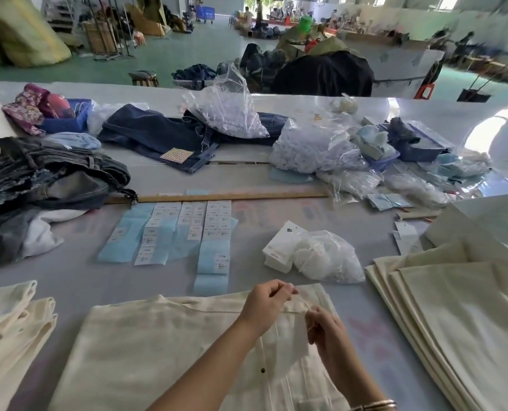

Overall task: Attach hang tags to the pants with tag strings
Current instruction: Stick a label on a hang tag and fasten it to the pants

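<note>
In the head view, a pair of cream pants (pixel 169 351) lies flat at the bottom centre of the frame, waistband toward the far side, spread on the pale surface (pixel 321 215), presumably so the waist is easy to reach. Both hands meet at the right part of the waistband. The left hand (pixel 266 304) has its fingers curled and pinches one end of a thin translucent tag string (pixel 297 304); the right hand (pixel 325 330), just lower right of it, pinches the other end with curled fingers, so the string runs taut between them over the waistband. Whether it already passes through a belt loop is too fine to tell, and no hang tag shows on it. Just above the hands, right of centre, a stack of white hang tags (pixel 279 247) sits touching a clear bag of tag strings (pixel 330 256), both probably kept near for quick picking. Rows of size stickers on blue backing (pixel 184 229) lie left of them, below a wooden ruler (pixel 232 195). More cream pants are stacked at the lower left (pixel 12 327) and fanned out at the lower right (pixel 454 315), likely separating finished from waiting pairs, though which is which I cannot say. Denim jeans (pixel 54 176) pile up at the middle left.
</note>
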A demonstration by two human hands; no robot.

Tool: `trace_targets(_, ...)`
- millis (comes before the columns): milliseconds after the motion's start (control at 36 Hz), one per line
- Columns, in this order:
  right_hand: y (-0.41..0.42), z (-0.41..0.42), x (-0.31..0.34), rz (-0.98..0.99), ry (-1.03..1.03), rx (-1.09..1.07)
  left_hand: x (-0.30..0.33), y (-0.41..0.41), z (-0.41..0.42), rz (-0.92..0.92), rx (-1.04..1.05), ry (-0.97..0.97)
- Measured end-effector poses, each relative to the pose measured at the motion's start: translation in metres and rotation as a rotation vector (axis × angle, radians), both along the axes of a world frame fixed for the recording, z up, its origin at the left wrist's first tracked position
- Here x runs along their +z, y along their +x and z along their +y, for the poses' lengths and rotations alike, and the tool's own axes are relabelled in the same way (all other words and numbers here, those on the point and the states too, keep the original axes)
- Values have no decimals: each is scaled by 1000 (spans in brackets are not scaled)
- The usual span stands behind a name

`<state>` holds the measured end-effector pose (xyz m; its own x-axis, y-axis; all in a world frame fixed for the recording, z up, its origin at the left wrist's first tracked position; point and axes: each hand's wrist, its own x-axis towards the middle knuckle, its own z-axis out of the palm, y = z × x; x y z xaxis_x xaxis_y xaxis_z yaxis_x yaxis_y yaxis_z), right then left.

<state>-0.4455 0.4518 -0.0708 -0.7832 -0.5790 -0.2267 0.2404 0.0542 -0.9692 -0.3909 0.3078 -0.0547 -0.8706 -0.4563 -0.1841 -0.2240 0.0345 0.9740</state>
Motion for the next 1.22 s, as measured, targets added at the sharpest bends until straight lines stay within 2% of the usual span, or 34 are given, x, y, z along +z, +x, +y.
trace_targets(111,-22,-2,-28,-86,260,-54,-32,-18,-7,-250,-50,-194)
trace_targets(194,-35,-5,-39,8,418,-5,-50,-31,-9,-367,-158,-370)
trace_targets(361,-52,-13,-45,92,510,28,-65,-55,-5,-416,-300,-730)
trace_targets(528,-49,-12,-53,47,637,89,-73,-65,0,-387,-318,-897)
trace_targets(667,-45,-16,-53,3,619,48,-70,-65,-6,-378,-283,-771)
trace_targets(1000,-36,-30,-52,-105,444,-146,-65,-55,-20,-351,-238,-263)
trace_targets(1111,-26,-30,-58,-41,434,-234,-66,-51,-16,-346,-186,-124)
trace_targets(1222,-21,-31,-61,50,424,-272,-64,-52,-14,-343,-126,-83)
